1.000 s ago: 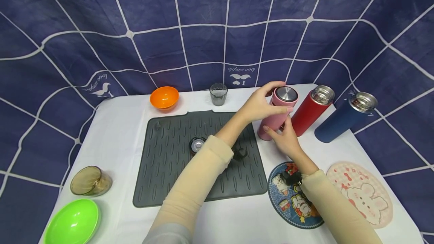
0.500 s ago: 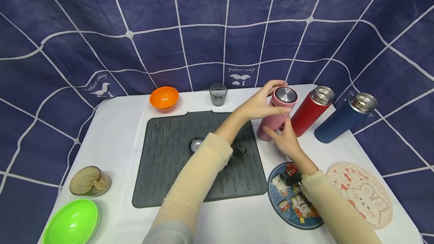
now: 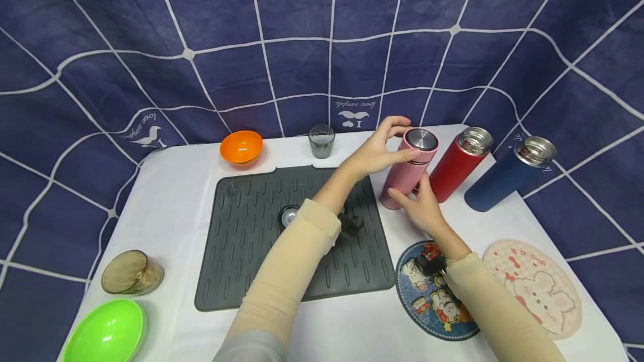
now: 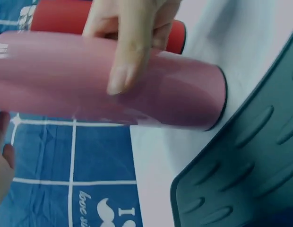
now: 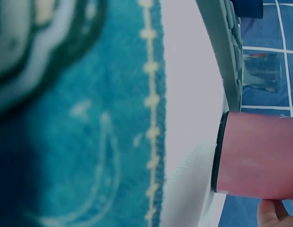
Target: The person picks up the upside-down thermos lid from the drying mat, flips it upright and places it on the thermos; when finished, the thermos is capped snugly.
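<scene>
A pink thermos (image 3: 405, 177) with a steel-topped lid (image 3: 421, 139) stands on the white cloth beside the grey mat. My right hand (image 3: 421, 208) grips its lower body, thumb on the near side. In the left wrist view, that thumb lies across the pink wall. My left hand (image 3: 377, 149) is at the lid, its fingers spread loosely at the left side and the thumb tip overlapping the front. A dark seam shows between lid and body. To the right stand an uncapped red thermos (image 3: 458, 166) and an uncapped blue thermos (image 3: 505, 177).
The grey drying mat (image 3: 236, 272) bears a round black piece (image 3: 288, 215), partly behind my left sleeve. Behind it are an orange bowl (image 3: 241, 148) and a grey glass (image 3: 321, 141). An amber glass (image 3: 132, 272), green bowl (image 3: 105, 333) and two round mats, blue (image 3: 417, 317) and pink (image 3: 533, 289), lie around.
My left hand has loosened from around the lid and shifted slightly left, showing more of the lid and seam. My right hand keeps its hold on the thermos.
</scene>
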A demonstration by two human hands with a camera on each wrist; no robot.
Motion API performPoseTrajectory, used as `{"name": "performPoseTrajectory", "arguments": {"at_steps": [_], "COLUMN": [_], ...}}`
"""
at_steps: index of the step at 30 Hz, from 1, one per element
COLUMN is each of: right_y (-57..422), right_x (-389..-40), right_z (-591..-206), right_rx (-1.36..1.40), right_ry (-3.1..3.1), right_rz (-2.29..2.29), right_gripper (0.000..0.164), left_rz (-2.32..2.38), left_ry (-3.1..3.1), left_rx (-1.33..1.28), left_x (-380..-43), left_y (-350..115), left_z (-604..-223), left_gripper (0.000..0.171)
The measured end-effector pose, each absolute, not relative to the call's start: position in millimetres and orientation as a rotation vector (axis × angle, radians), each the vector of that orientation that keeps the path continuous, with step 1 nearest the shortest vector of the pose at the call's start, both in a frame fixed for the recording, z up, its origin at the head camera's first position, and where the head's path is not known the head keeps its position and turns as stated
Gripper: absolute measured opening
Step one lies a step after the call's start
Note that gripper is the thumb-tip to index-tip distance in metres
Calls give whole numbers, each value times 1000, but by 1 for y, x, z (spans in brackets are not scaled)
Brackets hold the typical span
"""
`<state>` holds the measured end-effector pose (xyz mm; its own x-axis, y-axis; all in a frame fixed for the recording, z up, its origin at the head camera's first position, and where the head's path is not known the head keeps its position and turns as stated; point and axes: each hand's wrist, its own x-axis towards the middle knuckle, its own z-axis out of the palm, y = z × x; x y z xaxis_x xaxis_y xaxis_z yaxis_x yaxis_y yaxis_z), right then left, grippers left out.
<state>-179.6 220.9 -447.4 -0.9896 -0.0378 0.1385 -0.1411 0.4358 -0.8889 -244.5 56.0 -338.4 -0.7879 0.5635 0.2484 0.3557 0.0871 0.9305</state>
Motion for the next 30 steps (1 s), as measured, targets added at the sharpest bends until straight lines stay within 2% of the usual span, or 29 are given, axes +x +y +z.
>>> {"name": "performPoseTrajectory", "arguments": {"at_steps": [6,12,15,18,20,22,27,30], "right_y": [216,205,202,201,201,202,211,217], "right_x": [-178,-169,-167,-166,-166,-167,-174,-178], "right_z": [-438,-417,-413,-412,-413,-415,-431,-441], "right_rx": [160,165,156,157,159,155,155,153], "right_ry": [-2583,-2592,-2604,-2607,-2605,-2601,-2580,-2590], "right_rz": [1592,1631,1613,1593,1587,1589,1612,1590], "right_gripper": [77,74,73,74,74,74,75,77], "left_rz": [1723,1805,1851,1872,1849,1788,1666,1729], "left_ry": [2349,2334,2215,2149,2203,2329,2535,2404], "left_rx": [860,904,907,926,927,924,855,854], "left_x": [-235,-238,-242,-243,-241,-238,-232,-234], "left_y": [66,60,54,51,53,57,68,65], "left_z": [-336,-337,-338,-338,-337,-336,-333,-333], "left_gripper": [69,66,58,43,40,46,74,72]}}
